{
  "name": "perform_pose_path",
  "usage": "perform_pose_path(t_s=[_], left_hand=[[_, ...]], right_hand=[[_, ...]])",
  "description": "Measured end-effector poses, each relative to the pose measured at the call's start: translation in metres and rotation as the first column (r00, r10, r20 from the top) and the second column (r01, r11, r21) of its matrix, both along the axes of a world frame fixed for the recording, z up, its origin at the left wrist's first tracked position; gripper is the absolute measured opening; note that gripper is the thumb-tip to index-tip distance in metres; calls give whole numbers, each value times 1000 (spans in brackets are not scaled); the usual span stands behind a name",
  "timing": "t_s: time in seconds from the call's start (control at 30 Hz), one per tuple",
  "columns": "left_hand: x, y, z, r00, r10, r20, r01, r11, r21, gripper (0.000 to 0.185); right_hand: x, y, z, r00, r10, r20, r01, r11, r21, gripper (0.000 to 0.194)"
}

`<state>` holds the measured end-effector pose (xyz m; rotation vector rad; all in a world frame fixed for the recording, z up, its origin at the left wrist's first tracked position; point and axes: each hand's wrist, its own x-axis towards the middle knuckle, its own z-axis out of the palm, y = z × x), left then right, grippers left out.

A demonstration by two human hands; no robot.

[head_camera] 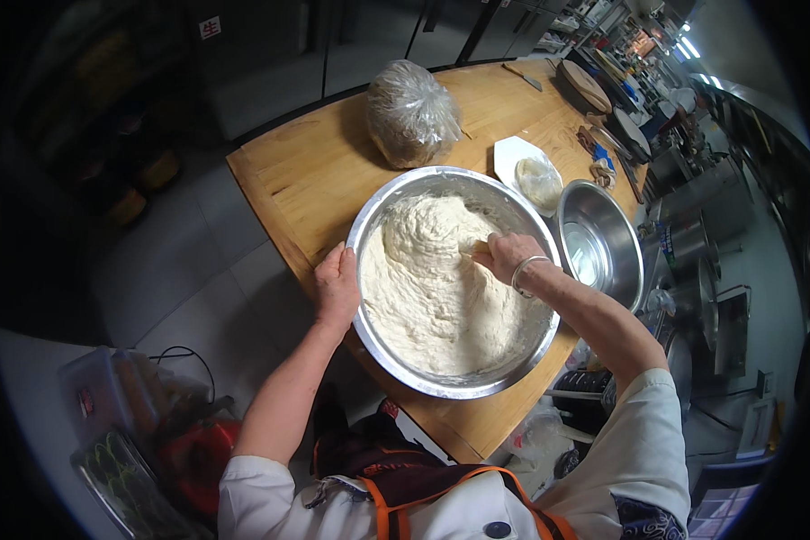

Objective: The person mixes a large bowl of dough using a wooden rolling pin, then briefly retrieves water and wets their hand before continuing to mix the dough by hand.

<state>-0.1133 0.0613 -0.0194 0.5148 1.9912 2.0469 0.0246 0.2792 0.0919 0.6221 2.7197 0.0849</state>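
Observation:
A large steel bowl (453,389) of pale, sticky dough (432,290) stands at the table's near edge. My left hand (337,285) grips its left rim, thumb on top. Inside the right half of the bowl, my right hand (515,258), with a bangle at the wrist, is closed on a tan, wooden-looking tool (474,248). Only a short part of that tool shows; its far end meets the dough. The dough is heaped at the far side and spreads thickly toward me, with smears on the bowl's inner wall.
Behind the bowl on the wooden table (297,196) sits a bulging clear plastic bag (413,115). To the right are a white plate (509,152) with a wrapped pale lump (538,181), and a second steel bowl (601,246). A scraper (528,79) lies at the far edge.

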Motion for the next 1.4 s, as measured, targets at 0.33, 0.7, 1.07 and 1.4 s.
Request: perform_pose_path(t_s=[0.33,0.7,1.07,1.4], left_hand=[[-10,2,5,987,-96,131,86,993,77,28],[2,3,7,999,-16,38,15,999,35,23],[-9,8,-10,998,41,-50,-40,999,28,24],[-6,0,8,986,-44,164,35,998,59,28]], right_hand=[[98,-65,73,942,313,121,-305,949,-79,36],[61,48,30,947,-95,306,1,956,294,37],[15,-33,35,975,219,-28,-217,975,43,43],[106,-20,91,882,126,455,-179,981,76,29]])
